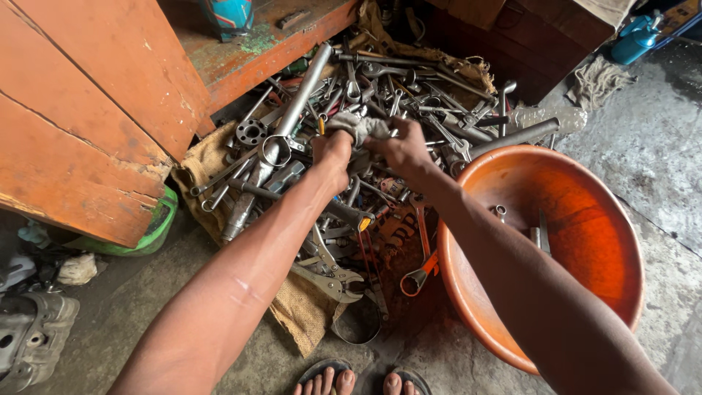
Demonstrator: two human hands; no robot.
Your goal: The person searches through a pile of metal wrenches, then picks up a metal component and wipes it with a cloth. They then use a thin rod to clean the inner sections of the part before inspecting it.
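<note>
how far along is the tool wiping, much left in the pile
Early. Done: only a few tools lie in the orange basin. In hand: both hands, left hand and right hand, grip a grey rag over the pile. Left: most wrenches and pliers still heaped on the burlap sack.

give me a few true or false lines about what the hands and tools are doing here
1. Both hands grip a grey rag. True: left hand and right hand hold it together.
2. The orange basin sits at the person's left. False: it is at the right.
3. The tools lie heaped on burlap sacking. True.
4. The basin is packed full of tools. False: only a few pieces lie in it.
5. The person wears closed boots. False: bare toes in sandals show.
</note>
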